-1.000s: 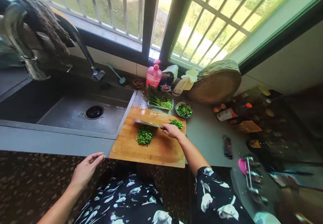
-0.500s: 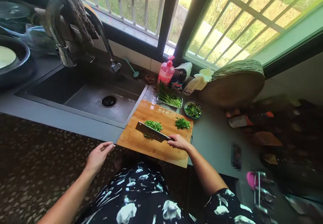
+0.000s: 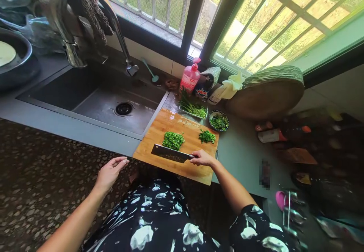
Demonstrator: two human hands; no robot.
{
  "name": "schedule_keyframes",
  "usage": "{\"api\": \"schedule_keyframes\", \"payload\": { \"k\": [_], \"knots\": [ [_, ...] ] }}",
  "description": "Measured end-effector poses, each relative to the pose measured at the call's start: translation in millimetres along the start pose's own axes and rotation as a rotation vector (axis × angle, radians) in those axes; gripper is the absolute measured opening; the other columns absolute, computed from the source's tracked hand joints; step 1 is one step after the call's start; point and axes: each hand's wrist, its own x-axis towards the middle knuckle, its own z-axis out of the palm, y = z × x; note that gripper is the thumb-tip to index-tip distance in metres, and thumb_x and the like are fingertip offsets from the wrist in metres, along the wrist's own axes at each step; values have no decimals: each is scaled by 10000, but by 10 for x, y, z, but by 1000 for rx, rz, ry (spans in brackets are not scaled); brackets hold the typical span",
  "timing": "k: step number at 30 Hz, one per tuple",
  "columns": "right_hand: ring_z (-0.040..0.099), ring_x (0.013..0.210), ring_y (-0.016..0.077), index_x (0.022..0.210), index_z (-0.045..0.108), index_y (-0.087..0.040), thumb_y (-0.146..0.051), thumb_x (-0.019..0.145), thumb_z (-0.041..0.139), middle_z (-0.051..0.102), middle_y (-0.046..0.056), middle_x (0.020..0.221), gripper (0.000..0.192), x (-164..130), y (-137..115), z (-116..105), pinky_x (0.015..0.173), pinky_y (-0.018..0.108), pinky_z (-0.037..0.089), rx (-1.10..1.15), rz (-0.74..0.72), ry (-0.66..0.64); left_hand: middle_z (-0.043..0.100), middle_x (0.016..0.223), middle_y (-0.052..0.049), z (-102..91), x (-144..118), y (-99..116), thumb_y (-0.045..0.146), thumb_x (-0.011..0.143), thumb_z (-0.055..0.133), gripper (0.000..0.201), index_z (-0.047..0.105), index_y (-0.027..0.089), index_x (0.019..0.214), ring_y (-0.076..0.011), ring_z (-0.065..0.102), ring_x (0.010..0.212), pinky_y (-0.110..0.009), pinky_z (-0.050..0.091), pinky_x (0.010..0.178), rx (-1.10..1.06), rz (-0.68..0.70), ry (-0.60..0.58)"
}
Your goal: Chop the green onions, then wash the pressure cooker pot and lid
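Note:
My right hand (image 3: 202, 158) is closed around the handle of a cleaver (image 3: 170, 154), which lies low over the wooden cutting board (image 3: 159, 130) with its blade reaching left. Just beyond the blade sits a pile of finely chopped greens (image 3: 173, 140). A smaller heap of chopped leaves (image 3: 206, 136) is at the board's right side. Off the board's front left corner, my left hand (image 3: 109, 174) hangs in front of the counter edge, thumb and fingertips pinched together, with nothing visible between them.
Behind the board are a tray of long green stalks (image 3: 193, 108) and a bowl of leafy greens (image 3: 218, 121). A pink pump bottle (image 3: 189, 78) stands near the window. The sink (image 3: 108, 119) adjoins on the left; a thick round wooden block (image 3: 267, 93) leans at the back right.
The cleaver has come toward the board's front edge, its blade more level, uncovering more of the chopped pile. My left hand keeps its pinched pose, and the view has shifted slightly.

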Motion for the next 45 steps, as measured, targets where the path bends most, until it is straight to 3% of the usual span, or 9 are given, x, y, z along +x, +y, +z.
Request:
{"api": "schedule_keyframes", "payload": {
  "k": [5, 13, 16, 23, 27, 32, 40, 43, 45],
  "knots": [
    [481, 503, 68, 826, 626, -156, -331, 726, 600, 524, -45, 600, 204, -80, 113, 138, 497, 175, 375, -61, 47, -93, 720, 806, -74, 22, -34, 38, 502, 529, 735, 451, 652, 176, 830, -234, 674, 822, -349, 529, 812, 54, 7, 6],
    [489, 527, 80, 885, 639, -163, -350, 776, 558, 532, -39, 618, 230, 246, -68, -124, 521, 183, 353, -241, -8, 138, 716, 795, -66, 15, -83, 76, 468, 509, 750, 448, 640, 178, 831, -217, 665, 809, -346, 521, 822, -8, -38, 19],
    [479, 528, 76, 886, 639, -163, -349, 778, 554, 525, -42, 613, 231, 227, -122, -169, 526, 182, 354, -237, -42, 153, 716, 800, -61, 13, -86, 58, 460, 513, 748, 451, 638, 175, 845, -213, 664, 822, -355, 510, 857, -21, -43, 24],
    [462, 464, 64, 751, 614, -146, -405, 705, 632, 504, -45, 561, 263, -79, 211, -308, 455, 171, 374, -74, 88, 39, 718, 797, -56, -12, -46, 41, 445, 497, 756, 445, 644, 176, 832, -206, 667, 831, -348, 500, 888, -36, -67, 43],
    [483, 468, 72, 733, 617, -143, -417, 691, 646, 507, -44, 555, 279, -46, 296, -528, 455, 177, 384, -86, 105, 95, 720, 797, -65, -61, -43, 12, 463, 501, 753, 437, 646, 178, 815, -230, 673, 824, -383, 513, 871, -33, -43, 64],
    [465, 465, 66, 792, 656, -137, -413, 691, 652, 498, -45, 555, 293, 161, 106, -626, 439, 169, 353, -141, 39, 95, 722, 805, -74, -150, -102, -25, 487, 476, 754, 479, 639, 181, 825, -247, 671, 852, -402, 504, 890, -37, -60, 96],
    [513, 500, 84, 850, 657, -142, -453, 713, 655, 547, -34, 596, 339, 707, -394, -289, 497, 185, 395, -88, -112, 69, 720, 849, -84, -274, -147, -31, 468, 499, 738, 466, 634, 177, 848, -253, 662, 900, -399, 499, 898, -26, -113, 111],
    [517, 509, 88, 891, 654, -138, -476, 720, 652, 558, -27, 620, 379, 680, -603, -199, 507, 189, 397, -37, -187, 136, 719, 828, -79, -301, -101, -13, 445, 511, 733, 432, 633, 178, 836, -247, 667, 881, -385, 516, 868, -37, -98, 91],
    [526, 537, 95, 903, 657, -141, -481, 746, 628, 570, -18, 641, 375, 507, -655, -169, 524, 191, 400, -54, -218, 256, 719, 811, -69, -309, -51, 9, 422, 527, 728, 392, 636, 183, 823, -235, 670, 864, -369, 522, 857, -41, -90, 74]
  ]
}}
